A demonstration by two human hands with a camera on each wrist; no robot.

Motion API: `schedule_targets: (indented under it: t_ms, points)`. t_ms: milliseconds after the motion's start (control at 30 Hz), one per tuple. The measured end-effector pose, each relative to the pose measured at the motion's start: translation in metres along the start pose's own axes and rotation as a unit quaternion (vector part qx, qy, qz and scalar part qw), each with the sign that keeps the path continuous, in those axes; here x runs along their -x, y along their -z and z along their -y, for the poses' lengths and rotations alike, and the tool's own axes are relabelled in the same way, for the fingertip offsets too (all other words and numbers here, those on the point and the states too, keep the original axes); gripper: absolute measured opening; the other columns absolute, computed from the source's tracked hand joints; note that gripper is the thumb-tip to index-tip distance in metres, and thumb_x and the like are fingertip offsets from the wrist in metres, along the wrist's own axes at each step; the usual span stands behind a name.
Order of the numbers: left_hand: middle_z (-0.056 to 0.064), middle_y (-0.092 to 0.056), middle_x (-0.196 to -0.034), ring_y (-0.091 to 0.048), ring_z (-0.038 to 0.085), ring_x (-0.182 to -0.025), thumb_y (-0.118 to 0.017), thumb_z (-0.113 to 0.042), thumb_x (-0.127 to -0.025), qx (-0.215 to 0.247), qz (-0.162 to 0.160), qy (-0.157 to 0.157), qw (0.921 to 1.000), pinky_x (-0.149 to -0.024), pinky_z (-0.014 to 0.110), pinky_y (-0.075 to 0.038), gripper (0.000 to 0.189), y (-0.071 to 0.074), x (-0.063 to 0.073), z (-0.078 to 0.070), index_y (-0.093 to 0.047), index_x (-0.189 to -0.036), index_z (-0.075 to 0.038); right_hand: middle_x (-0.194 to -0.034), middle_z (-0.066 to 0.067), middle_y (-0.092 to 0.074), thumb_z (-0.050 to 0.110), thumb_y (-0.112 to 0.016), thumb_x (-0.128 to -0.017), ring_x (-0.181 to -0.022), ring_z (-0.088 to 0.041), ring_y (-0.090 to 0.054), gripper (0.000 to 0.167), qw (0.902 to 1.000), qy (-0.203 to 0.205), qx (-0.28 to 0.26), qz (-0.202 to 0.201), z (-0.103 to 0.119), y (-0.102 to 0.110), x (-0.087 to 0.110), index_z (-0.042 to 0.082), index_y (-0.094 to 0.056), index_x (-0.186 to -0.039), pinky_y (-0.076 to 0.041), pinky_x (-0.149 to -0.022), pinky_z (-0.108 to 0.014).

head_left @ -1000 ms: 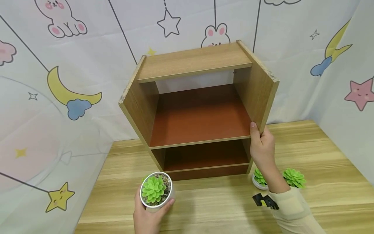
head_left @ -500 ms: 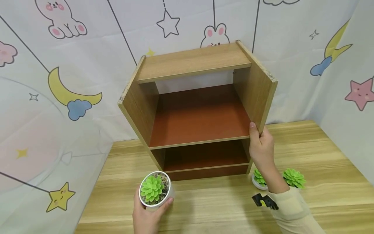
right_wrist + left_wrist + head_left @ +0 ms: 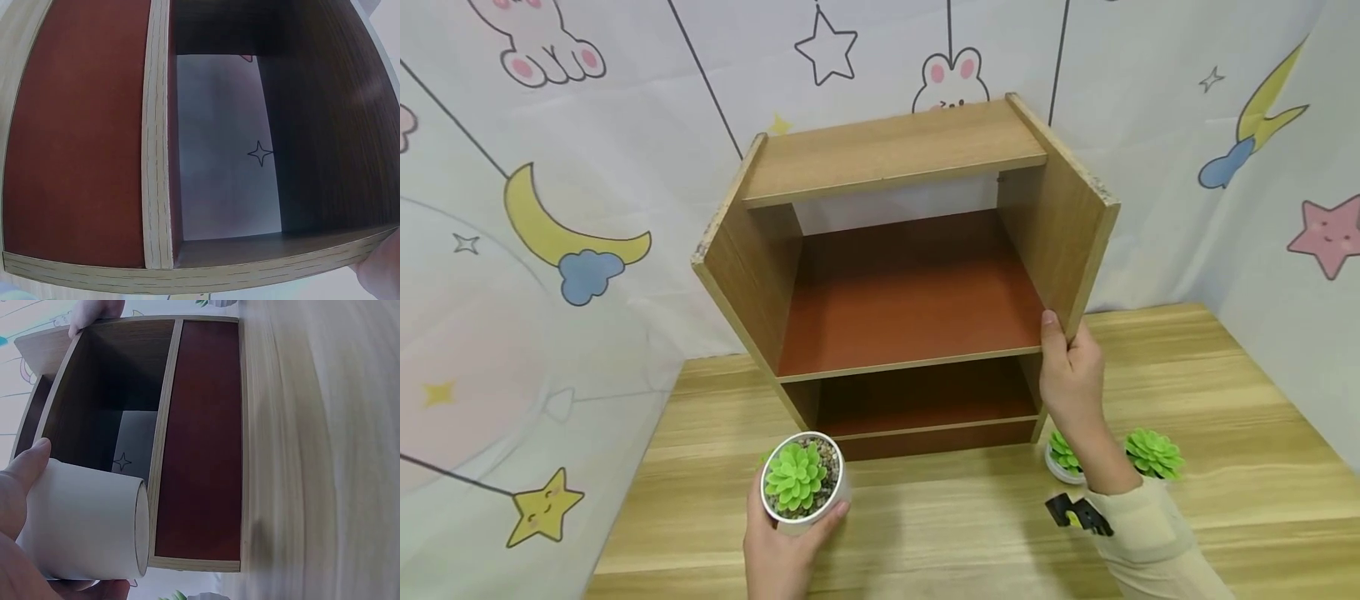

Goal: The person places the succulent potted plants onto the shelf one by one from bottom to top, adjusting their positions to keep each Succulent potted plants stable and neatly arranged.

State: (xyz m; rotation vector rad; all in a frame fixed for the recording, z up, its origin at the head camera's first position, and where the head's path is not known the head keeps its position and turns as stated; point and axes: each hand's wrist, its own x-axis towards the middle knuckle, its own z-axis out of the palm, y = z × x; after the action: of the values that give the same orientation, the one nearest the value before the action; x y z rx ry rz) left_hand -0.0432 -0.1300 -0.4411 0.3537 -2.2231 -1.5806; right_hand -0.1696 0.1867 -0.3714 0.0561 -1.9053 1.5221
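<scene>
Left hand holds the pot off the worktop, front-left of the cabinet; right hand grips cabinet's right side. Hasty swing could knock pot against cabinet (gravel might spill); rightward shove could topple the plant.

Potted plant: edges slightly right relative to the cabinet.
Wall moon: slips slightly up and left in head view.
</scene>
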Motion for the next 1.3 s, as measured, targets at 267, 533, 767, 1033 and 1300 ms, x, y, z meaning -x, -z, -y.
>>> schedule_targets:
  t_ms: [267,533,767,1033,1300]
  points:
    - [0.016,-0.049,-0.138,-0.044,0.029,-0.125,-0.096,-0.013,-0.058,0.015,0.005,-0.004,0.9999,-0.103,0.054,-0.03,0.107,-0.006,-0.003,-0.004,-0.038,-0.148,-0.005,-0.101,-0.017,-0.068,0.018,-0.051,-0.103,-0.088,-0.01,-0.056,0.031,1.0,0.003,-0.001,-0.002,0.001,0.0,0.0,-0.009,-0.065,-0.112,-0.043,-0.075,-0.021]
    - [0.015,-0.049,-0.138,-0.043,0.03,-0.125,-0.096,-0.014,-0.059,0.041,0.017,-0.008,0.999,-0.105,0.056,-0.027,0.107,-0.01,-0.004,-0.009,-0.038,-0.148,-0.007,-0.102,-0.017,-0.068,0.018,-0.051,-0.103,-0.089,-0.01,-0.056,0.031,1.0,0.0,0.002,-0.002,0.001,0.0,0.0,-0.008,-0.065,-0.112,-0.043,-0.076,-0.022]
    - [0.01,-0.051,-0.137,-0.044,0.026,-0.125,-0.097,-0.016,-0.058,0.045,0.018,-0.02,0.9986,-0.106,0.054,-0.027,0.105,-0.012,-0.007,-0.015,-0.041,-0.146,-0.011,-0.103,-0.018,-0.068,0.016,-0.052,-0.103,-0.091,-0.007,-0.057,0.029,0.9999,0.003,0.008,-0.007,0.001,0.0,0.0,-0.008,-0.066,-0.111,-0.043,-0.077,-0.02]
    - [0.002,-0.052,-0.134,-0.045,0.016,-0.123,-0.098,-0.016,-0.057,0.051,0.02,-0.04,0.9977,-0.106,0.047,-0.028,0.101,-0.014,-0.012,-0.02,-0.045,-0.144,-0.015,-0.104,-0.018,-0.069,0.014,-0.052,-0.102,-0.091,-0.007,-0.058,0.028,0.9998,0.019,0.005,-0.006,0.002,-0.002,-0.003,-0.008,-0.066,-0.111,-0.043,-0.077,-0.02]
    - [0.007,-0.051,-0.137,-0.043,0.022,-0.127,-0.098,-0.019,-0.057,0.053,0.035,-0.029,0.9976,-0.108,0.049,-0.027,0.105,-0.022,-0.014,-0.019,-0.042,-0.146,-0.012,-0.084,-0.014,-0.062,0.015,-0.052,-0.103,-0.082,-0.012,-0.052,0.027,0.9999,0.003,0.01,-0.012,-0.001,-0.002,-0.001,-0.008,-0.065,-0.104,-0.04,-0.07,-0.023]
